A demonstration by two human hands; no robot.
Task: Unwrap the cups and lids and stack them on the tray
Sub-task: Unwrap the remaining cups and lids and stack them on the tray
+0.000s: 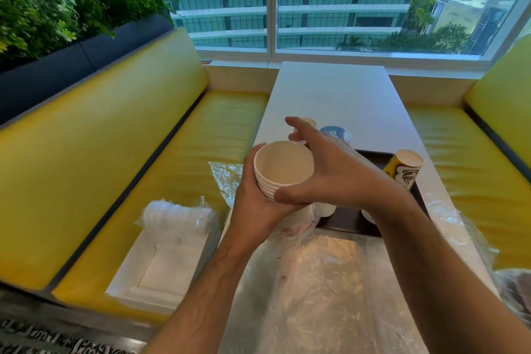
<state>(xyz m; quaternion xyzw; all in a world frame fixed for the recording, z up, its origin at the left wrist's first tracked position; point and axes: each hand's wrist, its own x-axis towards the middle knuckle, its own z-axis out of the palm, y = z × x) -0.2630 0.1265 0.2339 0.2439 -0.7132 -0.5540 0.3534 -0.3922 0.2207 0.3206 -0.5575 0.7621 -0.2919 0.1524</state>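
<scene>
My left hand (253, 204) grips a stack of white paper cups (283, 168) from below and the left, its open mouth facing me. My right hand (324, 169) curls round the top of the same stack, thumb on the near side and fingers over the far rim. The stack's lower part sits in clear plastic wrap (296, 227). Behind my hands lies the dark tray (350, 223) on the white table (333, 89). A yellow printed cup stack (403, 168) leans on the tray's right side. White cup rims (326, 208) show on the tray below my right wrist.
A wrapped sleeve of white lids (175, 217) rests on a white box (161, 264) on the left yellow bench (115, 210). Loose clear plastic (330, 282) covers the near table. A blue and white round lid (334, 133) lies past the tray. Another yellow bench (471, 169) stands at the right.
</scene>
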